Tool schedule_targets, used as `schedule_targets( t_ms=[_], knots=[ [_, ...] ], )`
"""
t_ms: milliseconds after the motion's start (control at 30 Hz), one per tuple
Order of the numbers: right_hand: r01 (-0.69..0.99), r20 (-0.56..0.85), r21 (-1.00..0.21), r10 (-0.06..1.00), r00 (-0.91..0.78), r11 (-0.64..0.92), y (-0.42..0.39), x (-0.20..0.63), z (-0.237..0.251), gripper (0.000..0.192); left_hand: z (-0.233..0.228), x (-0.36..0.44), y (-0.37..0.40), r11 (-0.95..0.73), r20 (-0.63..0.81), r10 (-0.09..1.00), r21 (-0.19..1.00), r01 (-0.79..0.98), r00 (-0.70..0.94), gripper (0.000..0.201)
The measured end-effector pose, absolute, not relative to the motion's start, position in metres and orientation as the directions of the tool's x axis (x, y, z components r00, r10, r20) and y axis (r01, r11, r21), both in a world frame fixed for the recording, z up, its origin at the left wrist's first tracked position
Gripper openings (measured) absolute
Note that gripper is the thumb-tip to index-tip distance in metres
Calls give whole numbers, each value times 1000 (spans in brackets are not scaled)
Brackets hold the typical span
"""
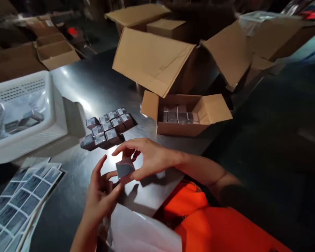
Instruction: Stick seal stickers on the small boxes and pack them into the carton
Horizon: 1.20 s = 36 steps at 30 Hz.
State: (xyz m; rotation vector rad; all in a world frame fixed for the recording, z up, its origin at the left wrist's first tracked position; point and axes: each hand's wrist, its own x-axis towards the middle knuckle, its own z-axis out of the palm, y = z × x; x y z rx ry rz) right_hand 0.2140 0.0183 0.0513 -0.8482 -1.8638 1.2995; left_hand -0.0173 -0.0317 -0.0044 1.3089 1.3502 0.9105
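Observation:
A small grey carton [125, 168] is held above the metal table, one plain face toward me. My right hand [149, 159] grips it from the right, thumb below and curled fingers behind, with the index finger reaching over the top. From the left, my left hand [101, 197] has its thumb and a finger at the carton's lower left side, while its index finger points up. What lies inside the left palm is partly hidden. Just beyond the hands stand rows of similar small cartons [106, 126], several with printed labels on top.
An opened cardboard box [180, 129] holding more small cartons stands behind my right hand. At left are a white perforated basket [59, 119] with some cartons and sheets of labels [23, 199]. Large open cardboard boxes [152, 59] fill the back. White sheet material [144, 231] lies near my lap.

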Motion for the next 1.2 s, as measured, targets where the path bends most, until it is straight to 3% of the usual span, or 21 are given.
schedule_targets(
  t_ms=[67,133,233,300,367,533,667,867,1067,1200],
  knots=[
    [215,309,-879,852,-422,425,6,241,68,53,-3,-15,-31,115,-140,987,960,257,82,90],
    [456,440,-729,859,-260,511,-5,278,84,51,-3,-15,-31,63,-93,993,941,332,76,82],
    [867,584,-381,811,-44,321,-4,340,96,43,-6,-14,-33,-7,-47,993,890,456,107,69],
    [964,537,-180,841,-71,196,5,375,94,40,-8,-13,-35,-19,-50,990,874,485,128,64],
    [989,385,-15,913,-131,148,15,397,88,40,-8,-11,-37,-16,-61,988,869,495,140,62],
    [967,115,255,991,-61,30,28,401,83,32,-6,-11,-36,-18,-52,990,869,494,128,61],
    [948,-1,319,1000,12,-12,33,394,93,29,-4,-15,-35,-49,-37,988,853,520,153,59],
    [942,-10,333,1000,-28,30,42,390,95,41,-3,-15,-35,-87,-26,979,840,536,200,56],
    [954,-141,299,990,18,25,52,392,107,44,-1,-16,-34,-94,-18,979,846,526,204,55],
    [957,-127,286,992,-10,46,53,398,106,45,0,-17,-33,-91,-30,978,833,546,207,54]
  ],
)
